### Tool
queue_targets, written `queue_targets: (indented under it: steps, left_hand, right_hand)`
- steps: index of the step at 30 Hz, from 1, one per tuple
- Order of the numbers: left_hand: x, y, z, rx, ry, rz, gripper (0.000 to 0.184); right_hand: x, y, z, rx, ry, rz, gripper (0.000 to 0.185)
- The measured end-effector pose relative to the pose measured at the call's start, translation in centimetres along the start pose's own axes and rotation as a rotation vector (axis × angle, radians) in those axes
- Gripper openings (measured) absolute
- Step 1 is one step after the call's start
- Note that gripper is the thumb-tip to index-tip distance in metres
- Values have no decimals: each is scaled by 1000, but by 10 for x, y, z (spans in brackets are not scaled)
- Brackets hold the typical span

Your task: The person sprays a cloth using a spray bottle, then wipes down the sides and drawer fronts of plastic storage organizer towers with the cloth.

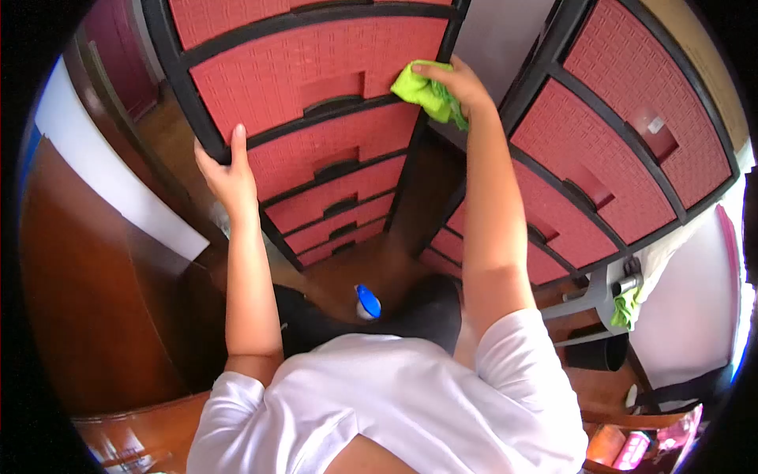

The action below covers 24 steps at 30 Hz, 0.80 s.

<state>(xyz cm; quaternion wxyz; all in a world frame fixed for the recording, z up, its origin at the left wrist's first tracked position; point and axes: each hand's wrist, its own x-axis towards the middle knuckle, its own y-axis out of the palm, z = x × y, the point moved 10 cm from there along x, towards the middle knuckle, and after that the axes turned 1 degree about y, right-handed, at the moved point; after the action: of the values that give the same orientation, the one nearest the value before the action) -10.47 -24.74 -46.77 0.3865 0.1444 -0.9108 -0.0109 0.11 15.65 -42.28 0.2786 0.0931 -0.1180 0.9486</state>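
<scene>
A tall drawer cabinet (316, 75) with red woven-pattern fronts and a black frame stands before me. My left hand (227, 174) grips its left black post, with one digit against the front and another at the side. Bunched in my right hand (466, 83) is a bright green cloth (426, 88). The cloth lies against the cabinet's right edge, beside the second visible drawer's handle recess. My right fingers are closed over it, partly hidden by its folds.
A second red drawer cabinet (608, 150) stands to the right. On the floor sits a container with a blue top (368, 302). Another green cloth (625, 308) hangs from a grey chair (588, 296) near a black bin (598, 350). Brown wooden furniture (79, 276) is at left.
</scene>
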Motion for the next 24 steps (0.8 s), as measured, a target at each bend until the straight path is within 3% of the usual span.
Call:
queue_targets:
  steps: [5,11,15,19,24]
  left_hand:
    - [-1,-6,2,-57,-31,-28,61]
    - [4,-14,2,-38,-30,-34,63]
    - [2,-11,-7,-24,-77,-8,45]
    - [4,-9,2,-8,-45,-66,56]
    - [14,13,23,13,-44,-70,54]
  right_hand:
    - [-24,12,23,7,50,-12,72]
    - [-55,-8,24,-148,-9,-224,79]
    - [-91,-12,34,-131,-15,-254,84]
    - [-127,-16,45,-135,-57,-297,79]
    - [-135,-26,21,-184,-7,-323,106]
